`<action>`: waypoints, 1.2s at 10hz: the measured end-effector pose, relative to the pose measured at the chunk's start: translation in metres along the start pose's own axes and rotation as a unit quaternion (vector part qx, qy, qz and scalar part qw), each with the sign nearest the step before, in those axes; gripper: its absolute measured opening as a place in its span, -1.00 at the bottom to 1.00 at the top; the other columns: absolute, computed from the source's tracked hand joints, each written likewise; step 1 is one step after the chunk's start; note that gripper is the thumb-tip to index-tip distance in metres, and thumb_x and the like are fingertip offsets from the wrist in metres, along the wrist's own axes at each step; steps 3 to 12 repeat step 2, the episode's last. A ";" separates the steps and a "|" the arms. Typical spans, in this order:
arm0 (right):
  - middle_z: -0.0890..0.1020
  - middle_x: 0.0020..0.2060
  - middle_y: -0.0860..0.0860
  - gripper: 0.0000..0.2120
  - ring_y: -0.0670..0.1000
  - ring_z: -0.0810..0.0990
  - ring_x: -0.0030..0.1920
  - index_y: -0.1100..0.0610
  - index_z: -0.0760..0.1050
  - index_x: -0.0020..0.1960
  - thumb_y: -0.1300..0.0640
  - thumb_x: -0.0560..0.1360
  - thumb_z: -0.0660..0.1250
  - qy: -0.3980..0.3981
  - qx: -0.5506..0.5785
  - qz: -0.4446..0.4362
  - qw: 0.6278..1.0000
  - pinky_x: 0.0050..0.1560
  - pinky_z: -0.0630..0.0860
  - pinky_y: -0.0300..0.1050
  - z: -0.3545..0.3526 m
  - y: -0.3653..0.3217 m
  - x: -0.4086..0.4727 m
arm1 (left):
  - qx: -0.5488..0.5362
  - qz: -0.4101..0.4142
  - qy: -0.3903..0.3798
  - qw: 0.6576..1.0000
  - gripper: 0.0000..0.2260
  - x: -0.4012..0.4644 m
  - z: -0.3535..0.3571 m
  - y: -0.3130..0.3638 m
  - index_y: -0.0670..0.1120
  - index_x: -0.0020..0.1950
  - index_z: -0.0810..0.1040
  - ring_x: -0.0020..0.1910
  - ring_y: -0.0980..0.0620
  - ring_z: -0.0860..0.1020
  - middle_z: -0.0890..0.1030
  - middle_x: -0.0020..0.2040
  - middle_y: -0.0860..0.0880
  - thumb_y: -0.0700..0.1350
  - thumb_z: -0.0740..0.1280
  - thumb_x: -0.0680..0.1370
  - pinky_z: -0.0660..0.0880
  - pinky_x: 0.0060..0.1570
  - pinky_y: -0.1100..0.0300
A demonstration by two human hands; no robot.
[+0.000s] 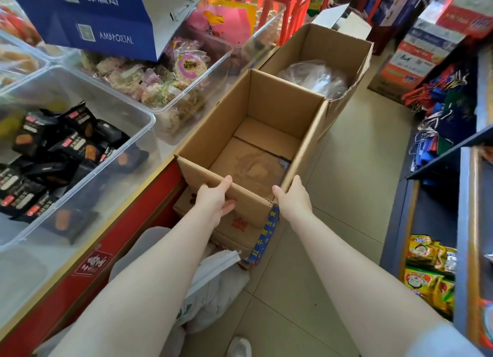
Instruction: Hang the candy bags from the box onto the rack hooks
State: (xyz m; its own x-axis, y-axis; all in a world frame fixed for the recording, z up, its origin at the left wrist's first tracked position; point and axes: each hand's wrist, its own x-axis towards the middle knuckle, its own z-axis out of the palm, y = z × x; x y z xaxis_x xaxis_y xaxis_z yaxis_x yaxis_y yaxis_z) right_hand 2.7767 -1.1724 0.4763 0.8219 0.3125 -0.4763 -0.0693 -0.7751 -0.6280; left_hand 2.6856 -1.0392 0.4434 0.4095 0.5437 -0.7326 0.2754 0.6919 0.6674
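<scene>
Holding box [256, 143] at centre frame: my left hand [214, 200] grips its near flap, my right hand [293, 197] curls round the corner at 3 o'clock. Cardboard, looks empty, so I judge it light, stiff-walled, floppy-flapped; grip corners. Candy bags: none visible inside

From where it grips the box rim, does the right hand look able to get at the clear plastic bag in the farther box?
Probably not without letting go and leaning in. The right hand grips the near rim of the empty box, whose whole length lies between it and the plastic bag inside the farther box.
</scene>
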 end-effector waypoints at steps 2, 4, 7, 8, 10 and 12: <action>0.18 0.49 0.07 -0.35 0.12 0.30 0.41 0.12 0.01 0.50 -0.03 0.54 0.24 0.002 -0.069 -0.049 0.996 0.29 0.36 0.02 -0.025 0.012 -0.021 | 0.201 0.064 0.059 0.976 -0.44 -0.025 -0.041 -0.013 -0.08 0.49 0.15 0.08 -0.08 0.56 0.44 0.33 -0.13 -0.03 0.27 0.54 0.51 0.10 0.07; 0.18 0.49 0.07 -0.35 0.12 0.30 0.41 0.12 0.01 0.50 -0.03 0.54 0.24 0.002 -0.069 -0.049 0.996 0.29 0.36 0.02 -0.025 0.012 -0.021 | 0.201 0.064 0.059 0.976 -0.44 -0.025 -0.041 -0.013 -0.08 0.49 0.15 0.08 -0.08 0.56 0.44 0.33 -0.13 -0.03 0.27 0.54 0.51 0.10 0.07; 0.18 0.49 0.07 -0.35 0.12 0.30 0.41 0.12 0.01 0.50 -0.03 0.54 0.24 0.002 -0.069 -0.049 0.996 0.29 0.36 0.02 -0.025 0.012 -0.021 | 0.201 0.064 0.059 0.976 -0.44 -0.025 -0.041 -0.013 -0.08 0.49 0.15 0.08 -0.08 0.56 0.44 0.33 -0.13 -0.03 0.27 0.54 0.51 0.10 0.07; 0.18 0.49 0.07 -0.35 0.12 0.30 0.41 0.12 0.01 0.50 -0.03 0.54 0.24 0.002 -0.069 -0.049 0.996 0.29 0.36 0.02 -0.025 0.012 -0.021 | 0.201 0.064 0.059 0.976 -0.44 -0.025 -0.041 -0.013 -0.08 0.49 0.15 0.08 -0.08 0.56 0.44 0.33 -0.13 -0.03 0.27 0.54 0.51 0.10 0.07; 0.18 0.49 0.07 -0.35 0.12 0.30 0.41 0.12 0.01 0.50 -0.03 0.54 0.24 0.002 -0.069 -0.049 0.996 0.29 0.36 0.02 -0.025 0.012 -0.021 | 0.201 0.064 0.059 0.976 -0.44 -0.025 -0.041 -0.013 -0.08 0.49 0.15 0.08 -0.08 0.56 0.44 0.33 -0.13 -0.03 0.27 0.54 0.51 0.10 0.07; 0.18 0.49 0.07 -0.35 0.12 0.30 0.41 0.12 0.01 0.50 -0.03 0.54 0.24 0.002 -0.069 -0.049 0.996 0.29 0.36 0.02 -0.025 0.012 -0.021 | 0.201 0.064 0.059 0.976 -0.44 -0.025 -0.041 -0.013 -0.08 0.49 0.15 0.08 -0.08 0.56 0.44 0.33 -0.13 -0.03 0.27 0.54 0.51 0.10 0.07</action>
